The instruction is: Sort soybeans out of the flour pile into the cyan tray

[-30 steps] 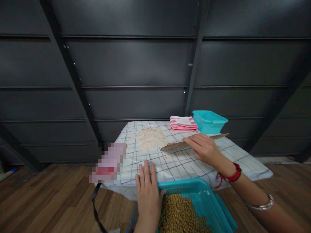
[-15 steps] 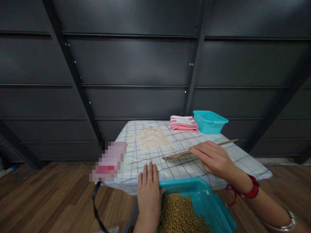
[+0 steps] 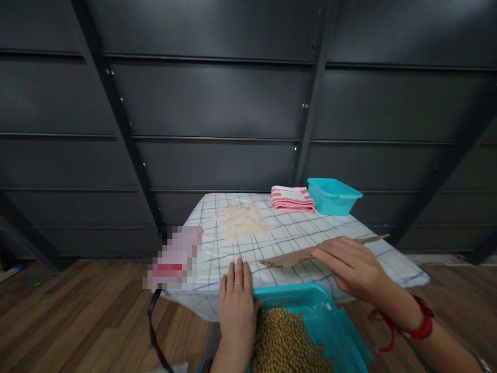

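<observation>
My right hand (image 3: 351,264) is closed around a flat strip of brown cardboard (image 3: 289,258), held at a slant just over the near right part of the checked tablecloth (image 3: 209,259). Fingers stretched out, my left hand (image 3: 237,305) lies flat at the table's front edge, its thumb by the left rim of a teal plastic basin (image 3: 310,289). Round yellowish beans (image 3: 287,339) fill much of that basin. Farther back on the cloth spreads a low heap of pale powder (image 3: 244,221), apart from the cardboard.
A folded pink-and-white towel (image 3: 292,199) sits at the back right, beside a turquoise plastic tub (image 3: 334,197). At the left table edge is a blurred-out pink object (image 3: 176,256) with a black strap (image 3: 153,331) hanging down. Dark metal panels (image 3: 217,98) rise behind the table.
My right hand has moved slightly toward me and to the right with the cardboard, which has tilted to show more of its broad face. My left hand has barely moved.
</observation>
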